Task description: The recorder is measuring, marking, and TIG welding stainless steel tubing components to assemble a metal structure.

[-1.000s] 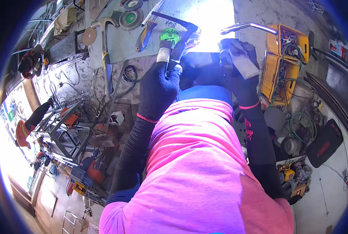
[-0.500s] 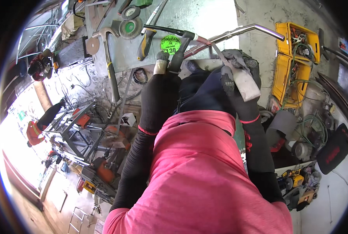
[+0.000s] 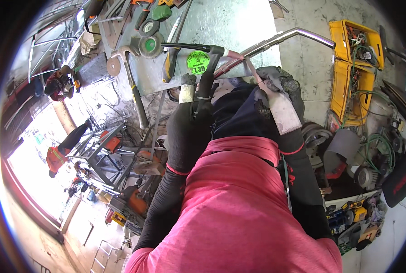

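My left hand [image 3: 190,120], in a black knit glove with a whitish wrap on one finger, is closed round the handle of a black welding torch [image 3: 212,53]. The torch's pinkish nozzle points right, at the joint of a bent shiny metal tube [image 3: 275,41]. My right hand [image 3: 293,93], gloved in dark grey, grips a pale, flat-handled tool [image 3: 282,111] with a narrow strip reaching up to the same joint. Crumpled grey cloth or loose glove material bunches around these fingers. Exactly what kind of tool this is, I cannot make out.
On the metal-topped bench [image 3: 230,22] lie a claw hammer [image 3: 133,84], a yellow-grey knife [image 3: 170,63], grinding discs [image 3: 150,44] and a round green label [image 3: 198,63]. Yellow crates [image 3: 348,91] stand at right. A person in orange [image 3: 55,159] is at far left, by metal frames.
The whole view has shifted a little, with the side objects now further right. My right hand and its pale tool sit slightly lower. Both hands keep their hold.
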Demonstrator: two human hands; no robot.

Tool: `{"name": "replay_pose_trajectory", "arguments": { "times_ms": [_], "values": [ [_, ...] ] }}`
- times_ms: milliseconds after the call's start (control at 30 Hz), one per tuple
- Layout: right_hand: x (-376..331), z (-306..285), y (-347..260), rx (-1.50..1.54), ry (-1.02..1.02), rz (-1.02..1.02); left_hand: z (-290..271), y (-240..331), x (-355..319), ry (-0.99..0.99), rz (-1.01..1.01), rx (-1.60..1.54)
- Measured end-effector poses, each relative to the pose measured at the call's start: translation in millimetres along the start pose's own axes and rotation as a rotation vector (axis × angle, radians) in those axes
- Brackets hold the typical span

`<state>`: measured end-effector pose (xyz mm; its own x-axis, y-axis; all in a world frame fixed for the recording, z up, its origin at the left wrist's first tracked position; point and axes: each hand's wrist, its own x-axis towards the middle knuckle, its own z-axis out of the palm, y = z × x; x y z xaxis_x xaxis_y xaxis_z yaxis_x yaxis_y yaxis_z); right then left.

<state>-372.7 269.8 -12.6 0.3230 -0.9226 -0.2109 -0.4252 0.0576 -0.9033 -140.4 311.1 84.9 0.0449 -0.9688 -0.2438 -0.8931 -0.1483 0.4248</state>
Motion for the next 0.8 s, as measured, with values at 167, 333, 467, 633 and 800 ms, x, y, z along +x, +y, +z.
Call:
{"name": "replay_pose_trajectory", "arguments": {
  "times_ms": [167, 333, 467, 633, 800],
  "values": [
    [-9, 16, 16, 0.859, 0.119, 0.160, -2, 1, 5, -0.025, 0.007, 0.029],
    [-8, 11, 5, 0.349, 0.122, 0.052, -5, 10, 6, -0.036, -0.236, -0.176],
    [-6, 14, 17, 0.528, 0.049, 0.278, -5, 12, 6, -0.030, -0.331, -0.258],
    [-7, 17, 30, 1.324, -0.059, 0.363, -6, 10, 6, -0.037, -0.277, -0.177],
    [-3, 27, 43, 0.309, 0.085, 0.012, -4, 8, 4, -0.029, -0.165, -0.052]
  ]
}}
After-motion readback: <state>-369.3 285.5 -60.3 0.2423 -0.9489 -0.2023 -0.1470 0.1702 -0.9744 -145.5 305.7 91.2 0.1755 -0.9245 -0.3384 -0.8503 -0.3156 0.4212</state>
